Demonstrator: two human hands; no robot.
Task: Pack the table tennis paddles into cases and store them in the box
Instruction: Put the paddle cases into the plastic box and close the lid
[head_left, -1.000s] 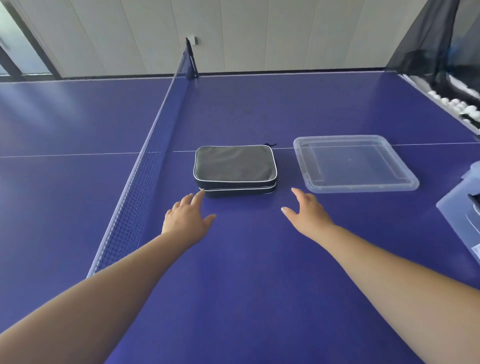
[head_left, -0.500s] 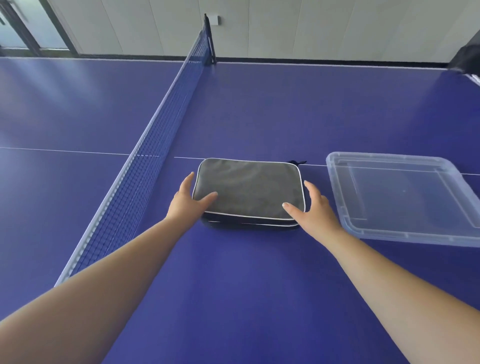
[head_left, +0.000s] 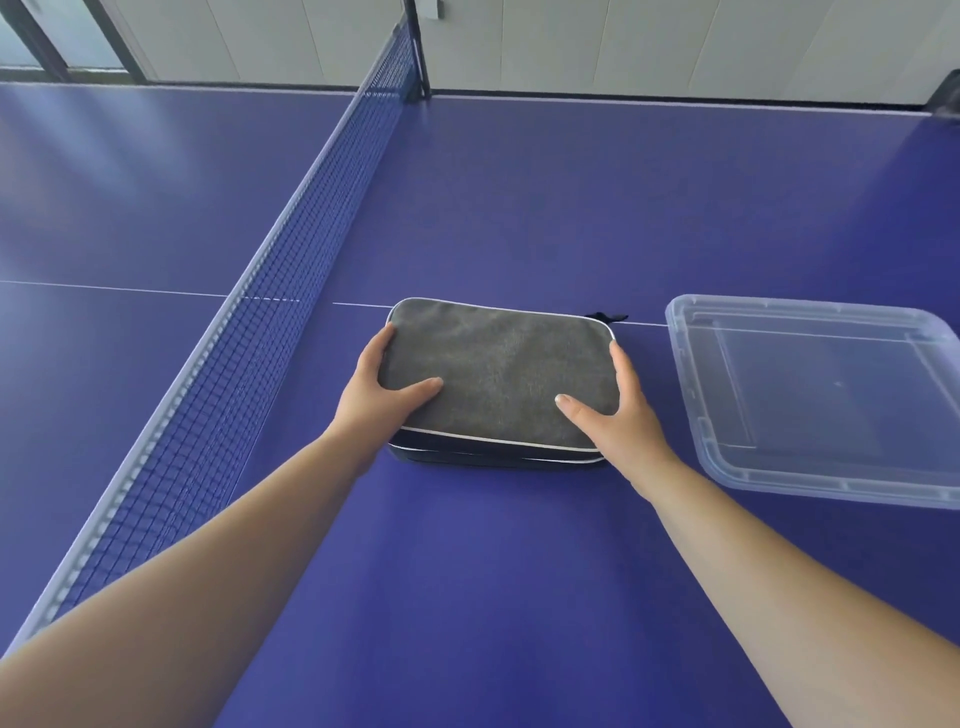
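1. The left hand clasps the left end of the flat grey fabric case with white piping, thumb laid on its top and fingers wrapped round its side
2. The right hand clasps the right end of the case the same way, thumb on top, fingers along the edge
3. The case lies flat on the blue table tennis table; a second, darker case seems to lie under it, so the hands may be holding a stack of two. A black zip pull shows at the case's far right corner
4. Step in hand, as I judge it: the zipped case is gripped for lifting into the box, which is not in view. The next move calls for a level two-handed lift so the lower case does not slip out
5. Just right of the case lies a clear plastic lid, near the right hand; left of the case runs the blue net. Ahead of and toward the person from the case the table gives open room
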